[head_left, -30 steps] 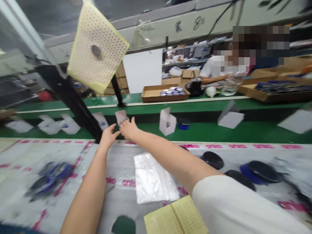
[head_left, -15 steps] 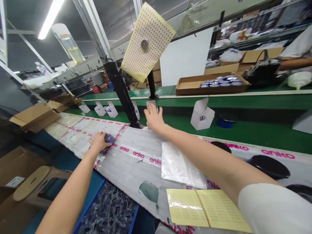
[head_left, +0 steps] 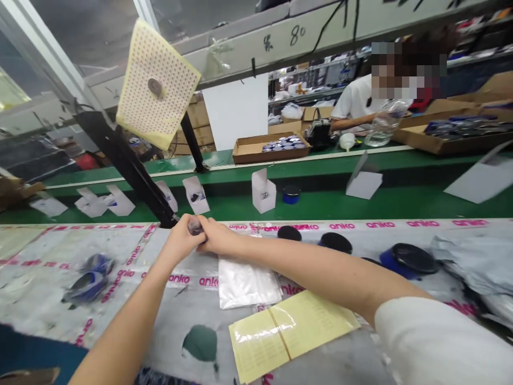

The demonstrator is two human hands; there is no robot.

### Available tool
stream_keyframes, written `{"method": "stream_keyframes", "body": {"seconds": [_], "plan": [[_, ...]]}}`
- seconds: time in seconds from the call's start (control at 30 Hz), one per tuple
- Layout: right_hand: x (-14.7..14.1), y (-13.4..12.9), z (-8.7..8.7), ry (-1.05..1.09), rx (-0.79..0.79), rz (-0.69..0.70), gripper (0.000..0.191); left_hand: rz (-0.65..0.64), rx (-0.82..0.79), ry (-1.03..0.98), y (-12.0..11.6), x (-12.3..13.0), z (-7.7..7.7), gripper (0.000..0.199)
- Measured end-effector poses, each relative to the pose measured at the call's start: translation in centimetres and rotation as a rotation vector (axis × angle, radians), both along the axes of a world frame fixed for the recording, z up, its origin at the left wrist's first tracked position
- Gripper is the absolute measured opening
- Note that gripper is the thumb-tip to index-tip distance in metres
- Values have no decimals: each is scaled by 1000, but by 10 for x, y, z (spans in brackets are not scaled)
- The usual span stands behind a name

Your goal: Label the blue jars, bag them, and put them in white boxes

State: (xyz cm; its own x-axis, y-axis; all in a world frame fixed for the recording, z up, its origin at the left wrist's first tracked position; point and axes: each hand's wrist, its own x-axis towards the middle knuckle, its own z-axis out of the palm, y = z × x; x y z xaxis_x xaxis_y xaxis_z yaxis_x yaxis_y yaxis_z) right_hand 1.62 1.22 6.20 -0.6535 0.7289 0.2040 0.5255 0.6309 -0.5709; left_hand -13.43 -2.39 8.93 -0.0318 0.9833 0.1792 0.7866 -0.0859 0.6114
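Moved together, left hand (head_left: 179, 241) gripping a small dark jar (head_left: 195, 226), right hand (head_left: 219, 237) closed against it (narrow grip)

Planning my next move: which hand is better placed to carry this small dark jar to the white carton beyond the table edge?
Left, probably: the left hand has the small dark jar at its fingertips, just below the white carton, while the right hand only meets it from the side.

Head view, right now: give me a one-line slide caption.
Left hand and right hand meet around a small dark jar above a printed plastic sheet.
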Motion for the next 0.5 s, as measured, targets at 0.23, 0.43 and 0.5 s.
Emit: {"method": "stream_keyframes", "body": {"seconds": [0.23, 0.43, 0.5], "plan": [[116, 59, 34, 128, 157, -371, 63, -96, 135, -663, 57, 72, -8, 50], [166, 88, 32, 71, 303, -534, 67, -166, 46, -679, 129, 145, -45, 88], [166, 90, 22, 0, 326, -525, 64, -212, 7, -697, 142, 159, -54, 82]]}}
